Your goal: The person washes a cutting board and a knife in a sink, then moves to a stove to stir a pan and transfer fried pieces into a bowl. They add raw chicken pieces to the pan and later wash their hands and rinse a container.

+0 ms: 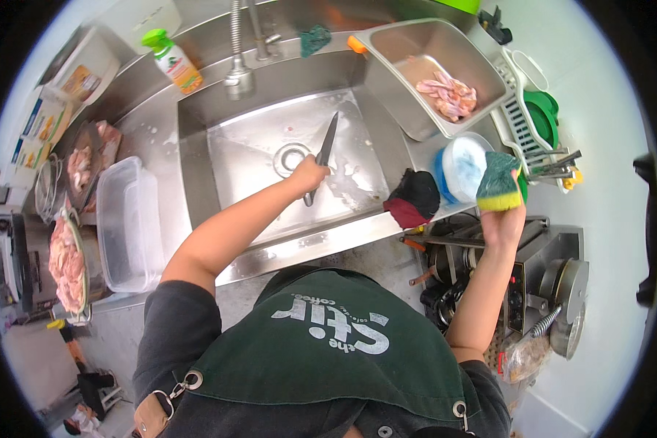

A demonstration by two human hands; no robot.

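Over the steel sink basin (246, 202), my left hand (308, 175) grips a kitchen knife (329, 141) near its handle. The dark blade points away from me, up and to the right, and the handle end shows below my fingers. Beyond the sink's right side, my right hand (503, 225) is closed around a green and yellow scouring sponge (498, 178). That sponge is raised beside a tub of white suds (464, 167). A black and dark red cloth (416, 192) lies on the sink's right front corner. The drain (292, 159) shows just behind my left hand.
Behind the sink stand a pull-down faucet (237, 76) and a spray bottle (173, 63). At right back, a deep steel pan (383, 98) holds raw meat pieces (449, 96), near a dish rack (517, 117). On the left are a plastic container (128, 230) and raw meat (67, 263).
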